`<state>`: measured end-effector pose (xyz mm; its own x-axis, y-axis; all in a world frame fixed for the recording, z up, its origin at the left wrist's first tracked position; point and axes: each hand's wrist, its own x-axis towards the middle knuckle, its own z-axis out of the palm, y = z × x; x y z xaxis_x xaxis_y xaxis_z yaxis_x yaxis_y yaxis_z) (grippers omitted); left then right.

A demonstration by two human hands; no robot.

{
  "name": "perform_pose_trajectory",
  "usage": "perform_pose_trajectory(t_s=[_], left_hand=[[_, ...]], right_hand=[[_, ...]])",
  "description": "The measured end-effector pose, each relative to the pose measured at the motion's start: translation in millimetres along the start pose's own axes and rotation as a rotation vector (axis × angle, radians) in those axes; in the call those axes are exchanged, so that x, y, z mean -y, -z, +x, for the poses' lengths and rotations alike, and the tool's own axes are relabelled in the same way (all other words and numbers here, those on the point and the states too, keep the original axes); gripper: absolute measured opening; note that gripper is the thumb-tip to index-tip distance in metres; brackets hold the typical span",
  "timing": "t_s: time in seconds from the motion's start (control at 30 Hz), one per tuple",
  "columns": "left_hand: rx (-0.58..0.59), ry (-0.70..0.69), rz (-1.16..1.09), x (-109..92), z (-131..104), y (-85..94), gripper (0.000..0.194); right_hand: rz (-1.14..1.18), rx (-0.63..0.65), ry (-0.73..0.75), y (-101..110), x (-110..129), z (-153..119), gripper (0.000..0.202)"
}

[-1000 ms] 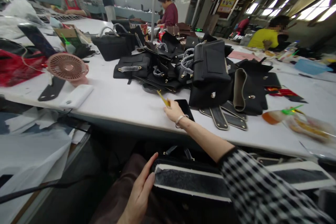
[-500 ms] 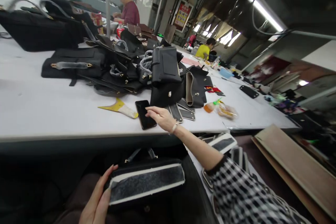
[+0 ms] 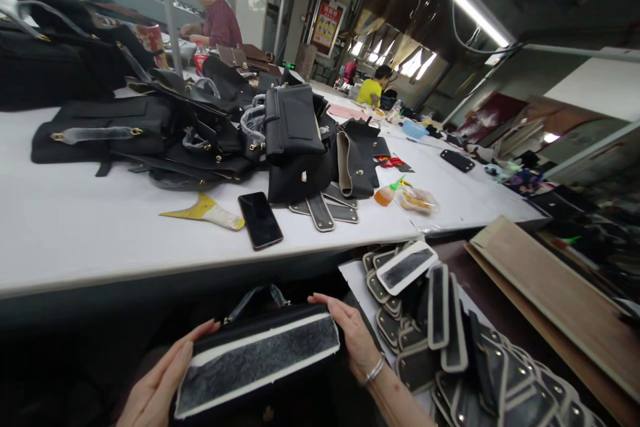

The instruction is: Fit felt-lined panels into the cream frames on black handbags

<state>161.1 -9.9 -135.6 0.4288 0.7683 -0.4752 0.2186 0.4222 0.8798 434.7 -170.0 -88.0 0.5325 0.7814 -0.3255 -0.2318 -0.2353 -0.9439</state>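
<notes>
A black handbag rests low in front of me, its long narrow face up with a dark panel bordered in white. My left hand grips the near left end of it, thumb on top. At the right end, my right hand is wrapped round the edge. The bag's handle stands up behind, and its lower part fades into shadow. On the white table just beyond lie a black phone and a yellow-and-white pointed piece.
Black bags are heaped across the table. Grey-black strips with pale edges lie by the phone, and many similar pieces pile at my right beside brown boards. An orange bottle lies farther right. Other people sit beyond.
My right hand has left the phone on the table and come down to the bag's right end. The left hand keeps its hold. The view has shifted to the right.
</notes>
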Motion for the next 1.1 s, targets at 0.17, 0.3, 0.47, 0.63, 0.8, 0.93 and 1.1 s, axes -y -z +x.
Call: perform_pose_trajectory(t_s=[0.17, 0.3, 0.47, 0.63, 0.8, 0.93, 1.1], left_hand=[[0.056, -0.058, 0.070, 7.3, 0.0, 5.8, 0.052], [0.061, -0.108, 0.147, -12.5, -4.5, -0.1, 0.051], [0.095, -0.104, 0.086, -42.1, -18.0, -7.1, 0.050], [0.133, -0.119, 0.088, -49.7, -23.9, -7.3, 0.048], [0.087, -0.210, 0.157, -43.4, -22.4, -8.6, 0.054], [-0.053, -0.474, 0.460, -49.1, -32.5, -11.6, 0.048], [0.015, -0.784, 1.009, -45.0, -38.6, -17.4, 0.055]], right_hand=[[-0.087, -0.027, 0.026, 3.9, -2.9, 4.0, 0.045], [-0.225, 0.030, 0.042, 7.6, 7.1, 8.4, 0.047], [-0.251, 0.180, -0.060, 15.7, 16.9, 17.0, 0.049], [-0.361, 0.282, -0.034, 7.1, 19.5, 31.0, 0.050], [-0.440, 0.235, 0.116, -9.4, 20.9, 32.5, 0.055], [-0.508, 0.110, 0.270, -11.3, 17.9, 17.7, 0.060], [-0.984, 0.168, 0.665, -19.9, 16.9, -12.9, 0.060]])
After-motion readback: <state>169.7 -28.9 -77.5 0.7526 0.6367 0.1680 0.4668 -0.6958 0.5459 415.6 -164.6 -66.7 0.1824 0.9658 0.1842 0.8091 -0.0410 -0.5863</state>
